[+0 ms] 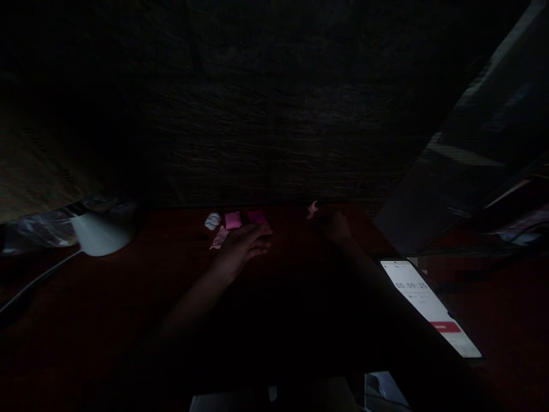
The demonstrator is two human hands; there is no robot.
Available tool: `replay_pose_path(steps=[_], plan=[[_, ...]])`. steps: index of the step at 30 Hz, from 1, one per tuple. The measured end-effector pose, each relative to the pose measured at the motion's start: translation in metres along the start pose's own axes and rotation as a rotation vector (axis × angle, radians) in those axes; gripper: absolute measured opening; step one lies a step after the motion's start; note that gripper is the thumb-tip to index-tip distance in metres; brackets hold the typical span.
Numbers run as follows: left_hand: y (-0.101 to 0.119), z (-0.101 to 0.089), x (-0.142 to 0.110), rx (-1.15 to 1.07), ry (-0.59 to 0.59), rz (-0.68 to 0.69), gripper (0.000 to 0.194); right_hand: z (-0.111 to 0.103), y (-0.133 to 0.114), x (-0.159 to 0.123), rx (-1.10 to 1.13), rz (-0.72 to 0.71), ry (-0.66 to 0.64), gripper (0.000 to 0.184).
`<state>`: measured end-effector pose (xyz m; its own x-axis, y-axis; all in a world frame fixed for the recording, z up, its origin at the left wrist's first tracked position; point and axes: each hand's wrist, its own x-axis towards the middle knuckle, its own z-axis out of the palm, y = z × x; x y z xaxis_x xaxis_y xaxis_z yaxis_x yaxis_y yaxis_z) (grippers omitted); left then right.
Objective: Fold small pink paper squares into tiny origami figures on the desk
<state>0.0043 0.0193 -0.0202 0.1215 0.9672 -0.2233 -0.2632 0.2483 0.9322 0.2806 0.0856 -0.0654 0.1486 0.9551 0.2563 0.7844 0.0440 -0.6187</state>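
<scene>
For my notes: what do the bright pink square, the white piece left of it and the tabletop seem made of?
Bright pink square: perhaps paper or fabric, matte; even color, no glint.
White piece: possibly crumpled paper or thin plastic; grey crease-like lines, finish unclear.
Tabletop: maybe wood, judging by its reddish-brown color; too dark to confirm grain or finish.

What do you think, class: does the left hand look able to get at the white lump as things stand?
Probably yes: the left hand is close by, and nothing visible covers the white lump, though the pink square lies beside it.
</scene>
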Motion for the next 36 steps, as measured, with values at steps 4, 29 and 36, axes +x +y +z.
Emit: replay_pose_path(steps=[4,29,36], plan=[[-0.003,-0.004,0.003,0.006,-0.034,0.015,0.014,-0.001,-0.001,-0.001,-0.022,-0.018,-0.005,0.017],[0.002,0.002,-0.001,0.037,0.017,0.0,0.014,0.006,-0.005,0.008,-0.117,0.098,0.097,0.02],[-0.002,-0.002,0.001,0.063,-0.002,0.008,0.019,0.011,-0.012,0.022,-0.188,0.118,0.086,0.026]])
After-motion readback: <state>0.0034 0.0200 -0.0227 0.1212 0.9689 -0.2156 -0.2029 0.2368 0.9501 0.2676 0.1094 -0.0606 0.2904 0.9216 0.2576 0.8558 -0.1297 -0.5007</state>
